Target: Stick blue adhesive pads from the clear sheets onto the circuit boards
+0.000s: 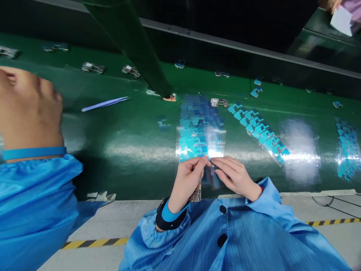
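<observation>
The left hand (188, 178) grips a circuit board (196, 193), which shows at its five o'clock; the right hand (235, 176) curves its fingers toward the left fingertips, holding what I cannot tell. Outward, blue film pieces (193, 140) lie near at eleven, slanting blue cutouts (261, 131) at two, tweezers (104, 103) farther at ten.

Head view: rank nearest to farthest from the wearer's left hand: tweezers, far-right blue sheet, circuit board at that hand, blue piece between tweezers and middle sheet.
From the left hand:
1. Circuit board: right there, partly hidden.
2. Blue piece: ahead, left.
3. Tweezers: farther left.
4. Far-right blue sheet: well right.
</observation>
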Demonstrator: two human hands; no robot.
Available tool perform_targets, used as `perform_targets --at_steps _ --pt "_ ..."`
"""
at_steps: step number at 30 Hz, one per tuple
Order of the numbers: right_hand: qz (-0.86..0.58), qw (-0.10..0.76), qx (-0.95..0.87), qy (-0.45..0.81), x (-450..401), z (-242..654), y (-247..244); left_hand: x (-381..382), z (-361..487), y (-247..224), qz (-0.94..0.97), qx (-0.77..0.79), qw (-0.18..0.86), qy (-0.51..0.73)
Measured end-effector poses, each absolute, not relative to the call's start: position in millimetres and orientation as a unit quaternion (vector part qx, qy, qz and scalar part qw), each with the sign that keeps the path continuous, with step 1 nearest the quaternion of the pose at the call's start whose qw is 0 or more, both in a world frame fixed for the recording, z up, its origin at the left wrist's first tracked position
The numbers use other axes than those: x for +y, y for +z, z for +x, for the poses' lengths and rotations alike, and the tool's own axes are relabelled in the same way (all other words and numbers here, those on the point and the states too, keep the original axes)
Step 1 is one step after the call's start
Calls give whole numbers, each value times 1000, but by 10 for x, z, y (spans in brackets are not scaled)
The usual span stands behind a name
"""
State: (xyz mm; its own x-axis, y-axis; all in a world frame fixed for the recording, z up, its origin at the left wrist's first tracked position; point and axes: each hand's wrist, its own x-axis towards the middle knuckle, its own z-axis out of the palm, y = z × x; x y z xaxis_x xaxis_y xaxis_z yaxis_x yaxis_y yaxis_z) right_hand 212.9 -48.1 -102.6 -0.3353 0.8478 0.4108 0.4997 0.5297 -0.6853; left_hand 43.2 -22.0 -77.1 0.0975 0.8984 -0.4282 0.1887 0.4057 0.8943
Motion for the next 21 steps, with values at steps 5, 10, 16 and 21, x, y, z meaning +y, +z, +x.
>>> perform_targets --at_steps 5,10,16,21 --pt "-518 453 -635 353 -439 2117 -1006 -235 376 -785 474 611 570 279" --pt "-600 517 -503 346 -326 2214 -1045 -251 285 -815 509 639 520 250" --pt "-627 564 -475 251 -354 2257 -940 -282 160 -709 536 716 382 232" --pt "-484 477 -733 14 -514 2107 -722 -446 209 -441 516 603 552 255"
